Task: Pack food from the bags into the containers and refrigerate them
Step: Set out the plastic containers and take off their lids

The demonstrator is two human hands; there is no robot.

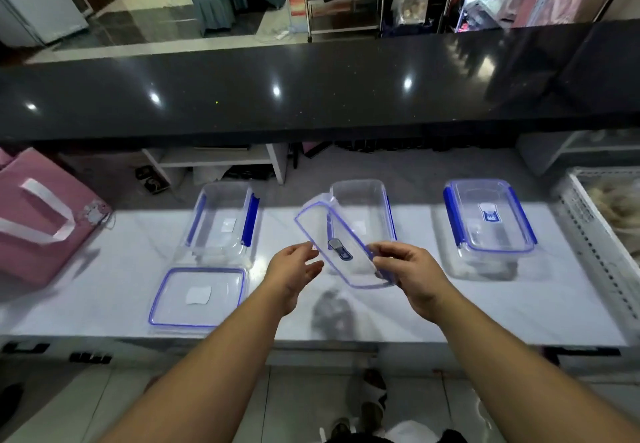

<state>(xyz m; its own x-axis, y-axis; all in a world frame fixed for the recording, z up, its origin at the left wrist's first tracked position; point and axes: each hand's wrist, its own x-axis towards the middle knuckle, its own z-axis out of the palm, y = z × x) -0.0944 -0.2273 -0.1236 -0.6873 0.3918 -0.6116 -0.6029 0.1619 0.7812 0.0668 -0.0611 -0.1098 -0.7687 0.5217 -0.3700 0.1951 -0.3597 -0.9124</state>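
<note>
1. The right hand (405, 269) is pinching the near end of a clear lid (341, 247) and holding it tilted above the middle container (363, 214), probably to get it out of the way for filling.
2. The left hand (294, 268) is hovering just beside the lid with relaxed fingers, gripping nothing.
3. The left container (221, 221) is sitting open on the white counter (450, 304), its lid (199, 295) lying flat in front, so it's easy to grab.
4. The right container (490, 219) is looking sealed.
5. The pink bag (38, 221) is waiting at the far left, so I'm guessing no food is packed yet.
</note>
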